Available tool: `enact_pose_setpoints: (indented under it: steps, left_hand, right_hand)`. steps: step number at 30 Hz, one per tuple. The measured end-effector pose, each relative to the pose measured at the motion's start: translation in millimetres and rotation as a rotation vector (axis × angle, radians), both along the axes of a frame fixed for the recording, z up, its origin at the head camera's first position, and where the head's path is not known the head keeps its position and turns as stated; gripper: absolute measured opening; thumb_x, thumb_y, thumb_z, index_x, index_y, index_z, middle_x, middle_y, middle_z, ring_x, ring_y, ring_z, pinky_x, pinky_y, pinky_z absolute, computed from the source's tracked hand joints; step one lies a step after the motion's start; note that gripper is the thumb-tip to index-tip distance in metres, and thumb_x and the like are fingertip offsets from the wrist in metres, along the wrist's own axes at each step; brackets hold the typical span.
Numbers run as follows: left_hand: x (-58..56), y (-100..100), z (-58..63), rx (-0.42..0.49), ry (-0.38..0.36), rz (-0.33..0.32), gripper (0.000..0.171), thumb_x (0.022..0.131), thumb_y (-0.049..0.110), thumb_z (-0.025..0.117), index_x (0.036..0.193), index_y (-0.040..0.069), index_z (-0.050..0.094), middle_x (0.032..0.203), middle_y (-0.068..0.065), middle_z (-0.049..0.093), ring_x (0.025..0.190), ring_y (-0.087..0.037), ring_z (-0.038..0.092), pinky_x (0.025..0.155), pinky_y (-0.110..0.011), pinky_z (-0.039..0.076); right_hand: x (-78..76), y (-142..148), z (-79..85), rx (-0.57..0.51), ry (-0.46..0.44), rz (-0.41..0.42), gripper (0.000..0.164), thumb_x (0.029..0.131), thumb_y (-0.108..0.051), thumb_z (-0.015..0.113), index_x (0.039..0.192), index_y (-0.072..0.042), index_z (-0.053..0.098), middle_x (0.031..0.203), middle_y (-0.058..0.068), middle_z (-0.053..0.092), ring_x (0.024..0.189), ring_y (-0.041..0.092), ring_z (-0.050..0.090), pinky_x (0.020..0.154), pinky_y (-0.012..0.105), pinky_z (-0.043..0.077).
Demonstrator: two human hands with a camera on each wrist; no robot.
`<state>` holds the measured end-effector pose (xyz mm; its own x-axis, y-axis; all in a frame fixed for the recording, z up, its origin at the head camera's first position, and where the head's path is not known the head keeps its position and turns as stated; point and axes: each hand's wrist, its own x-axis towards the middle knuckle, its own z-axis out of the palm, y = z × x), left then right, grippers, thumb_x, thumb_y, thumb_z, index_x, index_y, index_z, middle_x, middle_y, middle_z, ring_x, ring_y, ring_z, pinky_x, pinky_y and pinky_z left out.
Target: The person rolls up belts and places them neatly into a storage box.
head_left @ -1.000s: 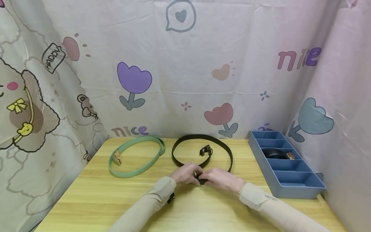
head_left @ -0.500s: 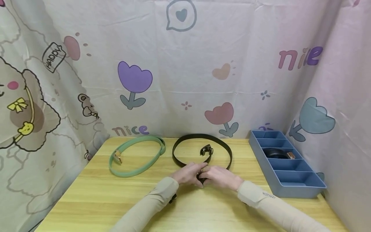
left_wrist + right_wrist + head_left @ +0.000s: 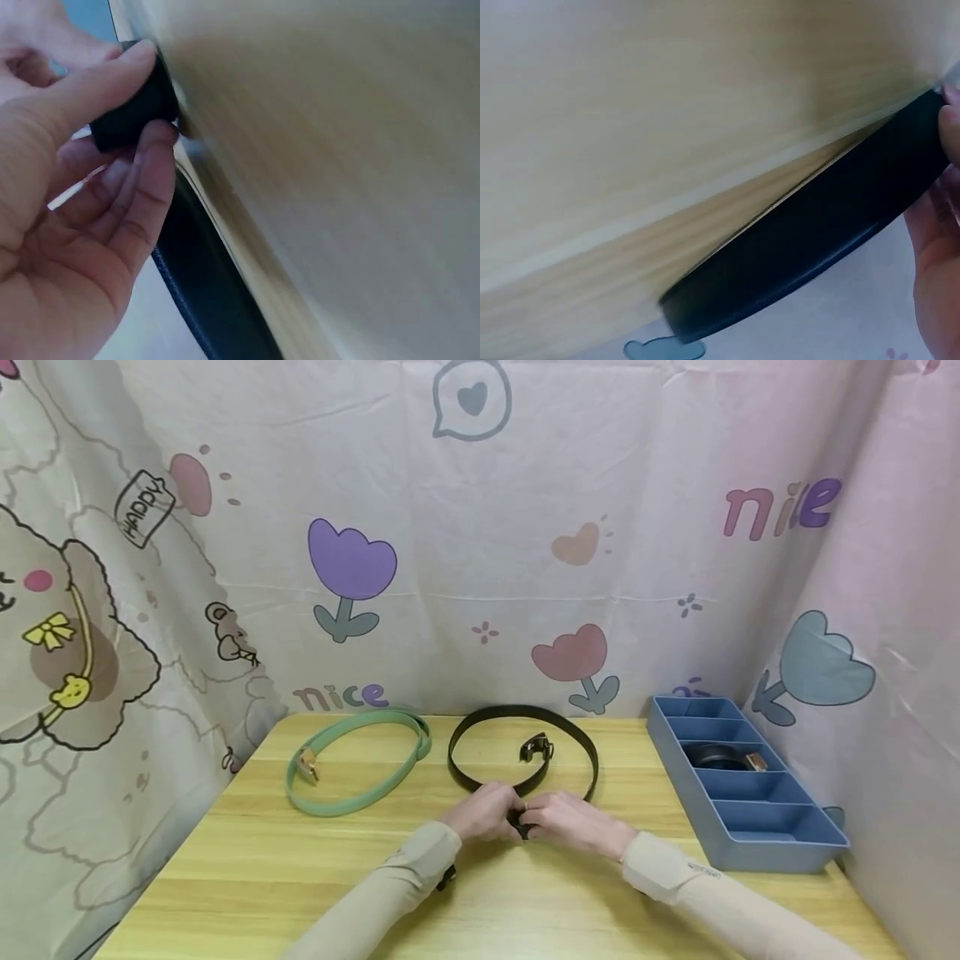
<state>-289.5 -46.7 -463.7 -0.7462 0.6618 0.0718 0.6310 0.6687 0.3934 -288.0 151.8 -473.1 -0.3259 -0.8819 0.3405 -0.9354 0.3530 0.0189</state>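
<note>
I'm seeing one blue tray [image 3: 780,857] sitting at the right of the bench [image 3: 225,893], five compartments, the middle one holding a coiled dark belt [image 3: 716,757]. I'm counting three belts: that one, a green belt [image 3: 330,811] lying looped at left, a loose black belt [image 3: 522,710] curving mid-bench. Left hand [image 3: 483,812] and right hand [image 3: 576,822] are angling inward, close together, fingers of both pinching the loose black belt's near part.
</note>
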Motion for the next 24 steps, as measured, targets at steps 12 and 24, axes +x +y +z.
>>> enact_pose_setpoints:
  steps: [12,24]
  left_hand:
    - [-3.7,5.0,2.4,-0.080,-0.007,-0.061,0.020,0.069,0.020,0.089,0.079,0.022,0.072,0.069,0.017,0.061,0.064,0.001,0.049,0.062,-0.015,0.041]
    - [-7.9,-4.5,-0.7,-0.066,-0.077,-0.086,0.022,0.069,0.020,0.089,0.088,0.022,0.077,0.080,0.015,0.067,0.072,0.003,0.050,0.071,-0.014,0.043]
  right_hand:
    - [6.4,4.6,2.1,0.038,-0.176,-0.106,0.013,0.093,-0.022,0.067,0.080,-0.020,0.069,0.078,-0.008,0.070,0.062,-0.006,0.050,0.058,0.007,0.040]
    - [6.3,4.8,1.3,-0.010,-0.271,-0.015,0.012,0.091,-0.021,0.069,0.101,-0.017,0.072,0.094,-0.007,0.069,0.084,-0.003,0.060,0.076,0.012,0.049]
